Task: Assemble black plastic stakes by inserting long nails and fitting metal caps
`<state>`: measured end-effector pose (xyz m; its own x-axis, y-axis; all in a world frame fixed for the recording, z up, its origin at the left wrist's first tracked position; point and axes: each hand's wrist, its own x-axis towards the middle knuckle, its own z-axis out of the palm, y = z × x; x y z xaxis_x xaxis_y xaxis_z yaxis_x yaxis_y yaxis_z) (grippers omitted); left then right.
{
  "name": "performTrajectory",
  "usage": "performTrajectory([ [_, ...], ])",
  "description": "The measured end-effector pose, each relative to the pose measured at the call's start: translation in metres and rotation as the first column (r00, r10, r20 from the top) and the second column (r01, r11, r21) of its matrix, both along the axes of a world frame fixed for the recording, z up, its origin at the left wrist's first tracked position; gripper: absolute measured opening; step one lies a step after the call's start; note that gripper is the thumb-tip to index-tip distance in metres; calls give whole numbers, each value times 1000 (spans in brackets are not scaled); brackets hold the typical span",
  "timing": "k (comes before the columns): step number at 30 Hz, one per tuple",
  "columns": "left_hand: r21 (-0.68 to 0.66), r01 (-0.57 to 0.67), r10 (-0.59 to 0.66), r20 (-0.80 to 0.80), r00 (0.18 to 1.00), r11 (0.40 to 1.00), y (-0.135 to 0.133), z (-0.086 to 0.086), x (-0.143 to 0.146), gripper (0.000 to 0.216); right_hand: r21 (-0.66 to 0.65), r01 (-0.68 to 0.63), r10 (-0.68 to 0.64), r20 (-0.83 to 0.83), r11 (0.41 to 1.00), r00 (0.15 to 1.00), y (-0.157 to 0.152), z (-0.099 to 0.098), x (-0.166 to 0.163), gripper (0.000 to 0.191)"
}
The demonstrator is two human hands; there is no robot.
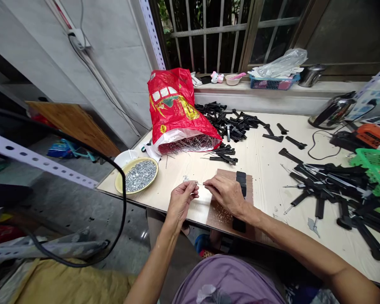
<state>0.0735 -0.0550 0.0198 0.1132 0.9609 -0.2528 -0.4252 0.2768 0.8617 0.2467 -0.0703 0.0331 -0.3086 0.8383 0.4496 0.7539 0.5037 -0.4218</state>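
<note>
My left hand (182,199) and my right hand (226,193) meet over the near edge of the table (266,169). Both pinch a thin metal pin (200,184) that runs between their fingertips. Under my right hand lies a brown board (223,211) with a black plastic part (241,181) on it. A yellow dish (138,175) of small silvery pieces stands to the left of my left hand. Behind the hands a red bag (174,112) lies on its side, with long metal pins (190,144) spilling from its mouth.
Black plastic handles are heaped at the back (231,122) and at the right (335,185). A green basket (375,169), a kettle (332,110) and a black cable (319,147) sit at the right. A perforated metal rail (41,162) and a thick black cable (123,198) cross at the left.
</note>
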Motion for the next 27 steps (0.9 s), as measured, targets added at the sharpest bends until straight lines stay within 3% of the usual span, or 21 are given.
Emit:
performTrajectory([
  [7,76,-8,16,-110,994,997,-2,2,6,24,58,76,-82,122,995,989,-6,4,4,28],
  [11,112,9,10,-174,985,994,-1,0,9,29,74,101,-108,112,992,988,-9,-1,6,25],
  [19,222,-13,81,-303,950,975,-3,-4,19,28,13,136,-137,108,991,985,-13,-3,11,24],
  [27,225,59,30,-370,929,973,0,-5,23,26,-70,109,-108,15,992,994,-12,-7,21,24],
])
